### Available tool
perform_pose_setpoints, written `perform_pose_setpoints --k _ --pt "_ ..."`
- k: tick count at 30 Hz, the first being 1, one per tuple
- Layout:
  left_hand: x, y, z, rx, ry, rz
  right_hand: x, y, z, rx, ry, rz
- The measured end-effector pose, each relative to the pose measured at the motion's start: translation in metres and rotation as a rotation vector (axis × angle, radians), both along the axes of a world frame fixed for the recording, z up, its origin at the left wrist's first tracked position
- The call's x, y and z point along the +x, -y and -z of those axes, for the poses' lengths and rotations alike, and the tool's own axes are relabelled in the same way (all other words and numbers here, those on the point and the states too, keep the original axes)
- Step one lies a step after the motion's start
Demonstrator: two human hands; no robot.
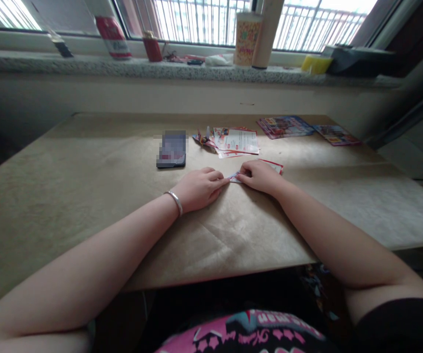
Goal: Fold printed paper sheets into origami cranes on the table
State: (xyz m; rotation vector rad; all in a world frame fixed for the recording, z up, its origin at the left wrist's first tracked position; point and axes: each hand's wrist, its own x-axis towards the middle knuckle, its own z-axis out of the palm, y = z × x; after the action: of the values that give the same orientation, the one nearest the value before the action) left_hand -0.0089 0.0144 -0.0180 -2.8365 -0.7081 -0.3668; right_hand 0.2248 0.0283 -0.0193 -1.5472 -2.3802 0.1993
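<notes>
My left hand (198,189) and my right hand (259,175) meet at the middle of the brown paper-covered table (86,186). Both pinch a small printed paper sheet (276,166) with red edges that lies flat on the table. My left fingertips press its left corner. My right fingers cover most of it, so its fold state is hidden. A silver bangle sits on my left wrist.
A phone (171,148) lies just beyond my left hand. Loose printed leaflets (237,141) and a small folded paper piece (204,138) lie behind my hands, with more leaflet stacks (285,126) at the far right. The windowsill (123,66) holds cups, bottles and a yellow sponge.
</notes>
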Motion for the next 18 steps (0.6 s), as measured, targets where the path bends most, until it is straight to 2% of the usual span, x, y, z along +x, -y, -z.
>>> perform_pose_setpoints --k 5,18 --pt "0.0011 0.0005 -0.0006 0.011 -0.016 -0.003 -0.0008 -0.0023 0.0033 -0.040 -0.057 0.020" --pt "0.0038 0.0008 -0.0017 0.027 -0.032 -0.029 -0.0026 -0.0008 0.0000 -0.056 -0.033 0.061"
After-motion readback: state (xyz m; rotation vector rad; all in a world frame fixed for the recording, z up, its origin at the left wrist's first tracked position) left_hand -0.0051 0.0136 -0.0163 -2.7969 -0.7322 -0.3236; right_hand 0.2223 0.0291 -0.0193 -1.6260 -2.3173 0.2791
